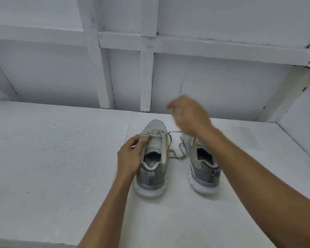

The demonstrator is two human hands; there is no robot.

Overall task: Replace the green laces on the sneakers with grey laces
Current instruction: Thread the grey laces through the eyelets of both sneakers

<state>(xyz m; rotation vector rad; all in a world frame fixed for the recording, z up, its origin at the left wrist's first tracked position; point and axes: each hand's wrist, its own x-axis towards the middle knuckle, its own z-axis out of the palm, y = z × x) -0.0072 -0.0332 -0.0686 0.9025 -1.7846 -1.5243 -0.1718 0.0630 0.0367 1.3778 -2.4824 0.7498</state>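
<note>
Two grey sneakers stand heels toward me on a white table. The left sneaker carries a pale lace across its upper eyelets. My left hand grips its left collar, thumb pressing near the top eyelet. My right hand is raised above and beyond the shoes, blurred, fingers curled round a grey lace that stretches taut from the left sneaker's eyelets. A loose part of the lace lies curled between the shoes. The right sneaker is partly hidden behind my right forearm.
A white wall with framing battens rises straight behind the table's far edge. A side wall closes in at the right. The table's front edge runs along the bottom left.
</note>
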